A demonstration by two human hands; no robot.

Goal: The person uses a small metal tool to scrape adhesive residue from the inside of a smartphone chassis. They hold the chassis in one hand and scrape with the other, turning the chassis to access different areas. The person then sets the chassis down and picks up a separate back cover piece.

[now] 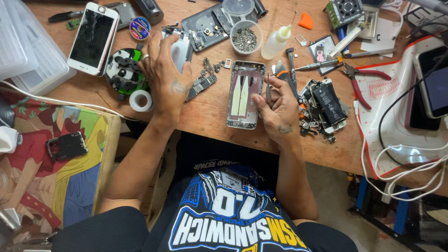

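On the wooden bench [210, 107] in front of you, an opened phone shell [244, 94] lies flat, its inside facing up with two pale strips running lengthwise. Your right hand [279, 108] rests just beside its right edge, fingers curled around a thin metal tool [268, 91]; the tool's tip is hidden against the shell's rim, so you cannot tell whether it touches. Your left hand [164, 73] lies further left, palm down with fingers spread over a pale phone part [181, 49]. Most of that part is covered by the hand, and whether you are gripping it or only pressing on it cannot be made out. A circuit board [200, 85] sits just beside that hand's thumb side. A roll of tape [141, 100] lies near your left wrist. To the right, a dismantled phone with a black battery [328, 103] sits in a heap of small pieces too jumbled to sort out. A white phone with a cracked screen [93, 38] lies at the far left, and red-handled pliers [362, 80] rest on a mat to the right.
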